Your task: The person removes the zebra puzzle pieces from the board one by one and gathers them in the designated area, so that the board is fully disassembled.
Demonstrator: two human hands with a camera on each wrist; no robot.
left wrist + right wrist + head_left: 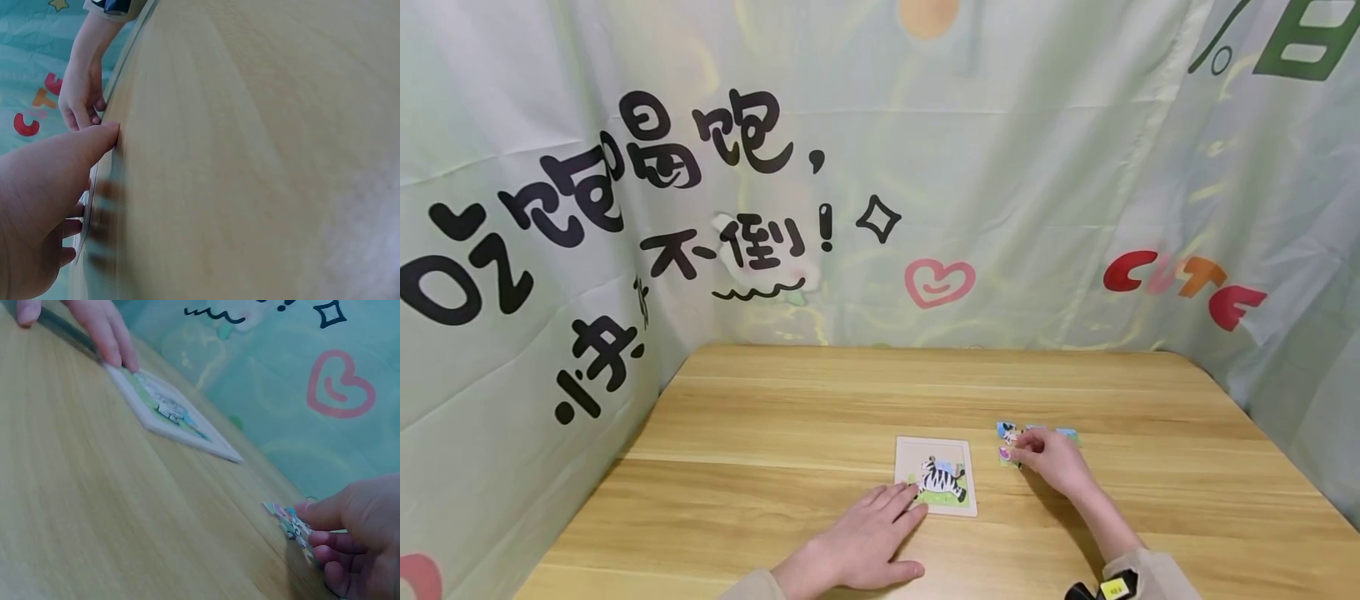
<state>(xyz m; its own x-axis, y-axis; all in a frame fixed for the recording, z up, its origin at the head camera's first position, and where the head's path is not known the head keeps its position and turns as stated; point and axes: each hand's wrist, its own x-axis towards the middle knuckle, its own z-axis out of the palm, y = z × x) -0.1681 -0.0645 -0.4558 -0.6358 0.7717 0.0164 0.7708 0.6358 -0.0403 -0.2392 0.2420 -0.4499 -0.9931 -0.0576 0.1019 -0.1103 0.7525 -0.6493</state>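
Note:
A small puzzle board (936, 510) with a pale frame lies on the table, a striped zebra picture (942, 481) partly filling it. My left hand (872, 533) rests at its lower left corner, fingers straight and fingertips over the frame. To the right of the board, several loose puzzle pieces (1006, 430) lie close together. My right hand (1056, 460) is over them, thumb and fingers bent and fingertips right at the pieces (289, 526) in the right wrist view. I cannot tell if a piece is pinched there. The hand hides part of the group.
The wooden table (760, 433) meets a printed cloth curtain (1037, 208) at the back and along both sides. A dark device with a yellow label (1114, 588) is strapped to the right wrist.

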